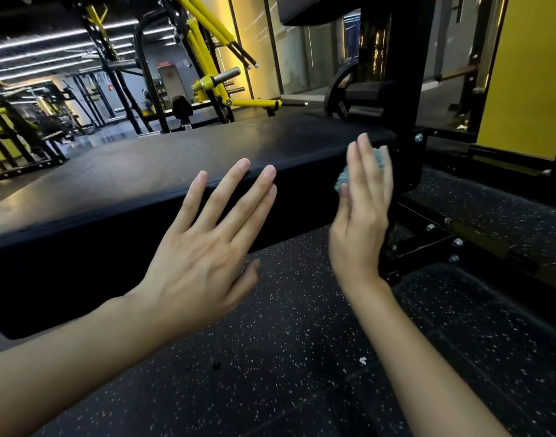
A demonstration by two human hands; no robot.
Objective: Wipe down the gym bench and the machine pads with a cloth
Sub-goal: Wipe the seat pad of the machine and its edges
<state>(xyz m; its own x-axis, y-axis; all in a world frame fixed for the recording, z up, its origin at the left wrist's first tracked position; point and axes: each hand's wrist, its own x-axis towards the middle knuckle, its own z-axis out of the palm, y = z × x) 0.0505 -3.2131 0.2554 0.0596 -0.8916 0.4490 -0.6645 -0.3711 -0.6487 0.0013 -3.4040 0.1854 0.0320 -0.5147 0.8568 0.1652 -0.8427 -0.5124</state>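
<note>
Here the small teal, nubbly cloth (pixel 380 156) sits bunched behind the right hand (pixel 361 216). It is pressed against the near end of the long black padded vinyl bench (pixel 175 165), just beside the black steel upright post (pixel 406 89) that rises from the frame. The fingers of that hand are straight and close together, palm turned toward the pad's side face, so the cloth is pushed rather than clutched. The thumb lies by its lower edge, though I cannot tell whether it pinches. That flat hold looks chosen to spread pressure over the upright face of the padding.

The left hand (pixel 204 247) is spread wide and holds nothing, its fingertips at the bench's top front edge. Whether they touch the vinyl or hover just off it I cannot say. It seems placed there to steady the person while crouching low.

The bench top has a dull sheen, but I cannot judge which parts are wiped. To my eye the work is on the bench's side, with the machine pads yet to do. A dark cushion (pixel 317 7) hangs above near the post, and a smaller black pad (pixel 368 89) sits beyond, beside a black weight plate (pixel 336 96). Underfoot is black rubber flooring flecked with white (pixel 301 342). Farther off stands a yellow-armed lever machine (pixel 207 58), well apart from the hands.
</note>
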